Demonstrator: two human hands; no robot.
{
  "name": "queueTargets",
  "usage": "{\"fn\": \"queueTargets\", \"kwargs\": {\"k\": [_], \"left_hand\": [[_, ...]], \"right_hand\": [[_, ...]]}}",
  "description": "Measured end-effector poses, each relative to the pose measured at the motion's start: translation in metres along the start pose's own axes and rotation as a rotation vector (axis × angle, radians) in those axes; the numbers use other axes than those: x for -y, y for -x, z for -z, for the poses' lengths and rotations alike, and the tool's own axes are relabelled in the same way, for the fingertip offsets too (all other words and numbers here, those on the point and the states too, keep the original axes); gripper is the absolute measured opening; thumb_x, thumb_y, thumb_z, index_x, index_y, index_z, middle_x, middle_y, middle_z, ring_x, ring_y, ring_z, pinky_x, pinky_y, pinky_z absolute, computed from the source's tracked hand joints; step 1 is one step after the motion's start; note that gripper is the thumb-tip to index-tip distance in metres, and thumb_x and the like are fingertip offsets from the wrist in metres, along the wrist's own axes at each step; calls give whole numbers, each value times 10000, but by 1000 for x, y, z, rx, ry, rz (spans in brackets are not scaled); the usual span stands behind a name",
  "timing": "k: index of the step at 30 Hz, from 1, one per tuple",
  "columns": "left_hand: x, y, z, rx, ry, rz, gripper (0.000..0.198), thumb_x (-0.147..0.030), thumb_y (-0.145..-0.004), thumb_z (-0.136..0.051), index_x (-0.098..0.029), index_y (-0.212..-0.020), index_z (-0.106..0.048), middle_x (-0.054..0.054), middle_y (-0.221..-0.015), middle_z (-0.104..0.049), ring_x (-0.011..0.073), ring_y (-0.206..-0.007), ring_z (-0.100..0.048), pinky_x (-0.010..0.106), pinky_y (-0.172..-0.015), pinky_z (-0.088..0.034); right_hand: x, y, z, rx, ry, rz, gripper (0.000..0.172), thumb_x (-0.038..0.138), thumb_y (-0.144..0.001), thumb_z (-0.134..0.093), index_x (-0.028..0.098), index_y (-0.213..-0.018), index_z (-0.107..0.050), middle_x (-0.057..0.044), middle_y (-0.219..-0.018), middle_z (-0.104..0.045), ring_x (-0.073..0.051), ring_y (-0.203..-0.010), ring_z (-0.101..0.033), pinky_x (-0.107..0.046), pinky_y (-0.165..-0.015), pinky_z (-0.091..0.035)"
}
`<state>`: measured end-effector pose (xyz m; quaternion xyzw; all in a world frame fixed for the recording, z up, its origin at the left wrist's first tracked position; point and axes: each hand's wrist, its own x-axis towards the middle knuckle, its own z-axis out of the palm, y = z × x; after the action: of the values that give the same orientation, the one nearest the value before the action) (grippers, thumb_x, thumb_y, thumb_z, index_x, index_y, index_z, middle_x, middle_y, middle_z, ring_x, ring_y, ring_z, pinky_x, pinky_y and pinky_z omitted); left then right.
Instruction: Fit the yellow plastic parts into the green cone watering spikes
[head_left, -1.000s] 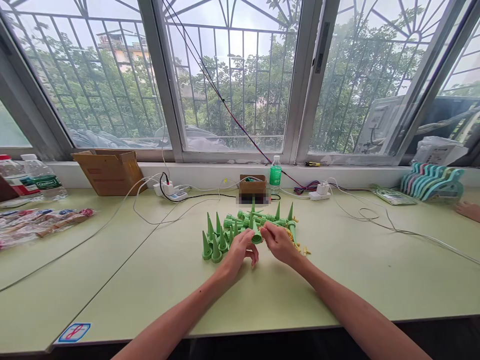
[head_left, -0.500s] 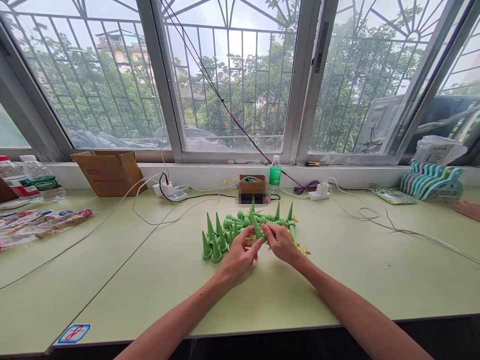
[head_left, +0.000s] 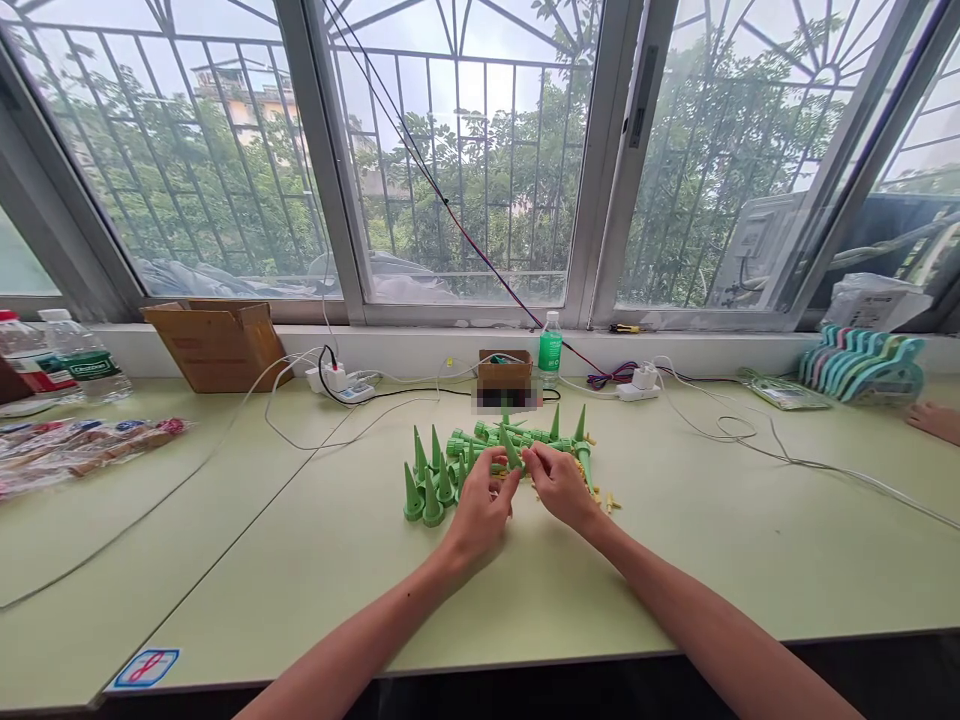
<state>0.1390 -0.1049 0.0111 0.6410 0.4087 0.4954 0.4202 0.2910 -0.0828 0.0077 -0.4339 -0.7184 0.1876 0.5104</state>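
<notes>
A heap of green plastic cone spikes (head_left: 525, 438) lies on the pale green table (head_left: 315, 560), with several cones standing upright (head_left: 427, 490) at its left. Small yellow bits (head_left: 609, 500) are scattered at the heap's right. My left hand (head_left: 484, 505) and my right hand (head_left: 555, 480) meet over the heap, both pinching one green cone (head_left: 511, 450) that points up and away. Fingers of both hands are curled around its base.
A cardboard box (head_left: 221, 340) and water bottles (head_left: 75, 355) sit at the left, packets (head_left: 75, 445) near them. White cables, power adapters (head_left: 341, 382), a small brown box (head_left: 504, 375), a green bottle (head_left: 550, 348) line the windowsill side. Coloured hangers (head_left: 862, 362) and another person's hand (head_left: 934, 420) are at the right.
The cone between my hands went from lying with its wide end toward me to pointing upward. My left hand closed in from below and now pinches it with the right.
</notes>
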Motion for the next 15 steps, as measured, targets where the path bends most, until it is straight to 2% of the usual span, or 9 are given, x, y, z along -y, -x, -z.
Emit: {"fn": "queueTargets", "kwargs": {"k": [2,3,6,8,12,15], "left_hand": [[0,0,0,-1,9,8,377,-522,-865,-568,-214,-1072,-504,43,-965,-618,68,-452,-503,215,-419,-381],[1,0,0,9,8,15,365,-538,-879,-539,-214,-1042,-499,21,-874,-617,73,-436,-495,212,-412,-379],[2,-1,0,55,46,65,382,-589,-910,-448,-209,-906,-492,-46,-579,-513,97,-387,-467,210,-390,-369],[2,-2,0,81,105,130,442,-632,-904,-411,-203,-828,-488,-53,-512,-467,106,-367,-459,211,-366,-356],[4,-4,0,131,238,263,527,-688,-849,-453,-172,-753,-504,-6,-631,-531,91,-385,-478,211,-339,-360],[7,-5,1,167,339,279,527,-680,-833,-488,-157,-764,-516,18,-768,-550,81,-423,-505,211,-339,-373]], "right_hand": [[-1,0,0,-21,-14,-14,416,464,-979,-406,217,-647,-357,44,-544,-352,-119,-493,-302,-265,-472,-238],[-1,0,1,-32,-18,-22,414,466,-980,-406,216,-652,-365,46,-546,-349,-119,-493,-303,-264,-473,-239],[-2,1,2,-47,-18,-28,407,463,-981,-407,215,-659,-378,49,-546,-349,-119,-493,-311,-262,-481,-245],[-1,1,2,-42,-15,-9,404,458,-980,-411,216,-659,-378,47,-546,-359,-119,-493,-319,-260,-484,-252],[3,3,2,9,-21,32,374,431,-977,-427,211,-675,-411,42,-556,-396,-119,-501,-344,-254,-491,-269],[4,3,2,39,-29,58,360,408,-977,-432,207,-678,-428,42,-565,-392,-116,-509,-334,-253,-495,-268]]}}
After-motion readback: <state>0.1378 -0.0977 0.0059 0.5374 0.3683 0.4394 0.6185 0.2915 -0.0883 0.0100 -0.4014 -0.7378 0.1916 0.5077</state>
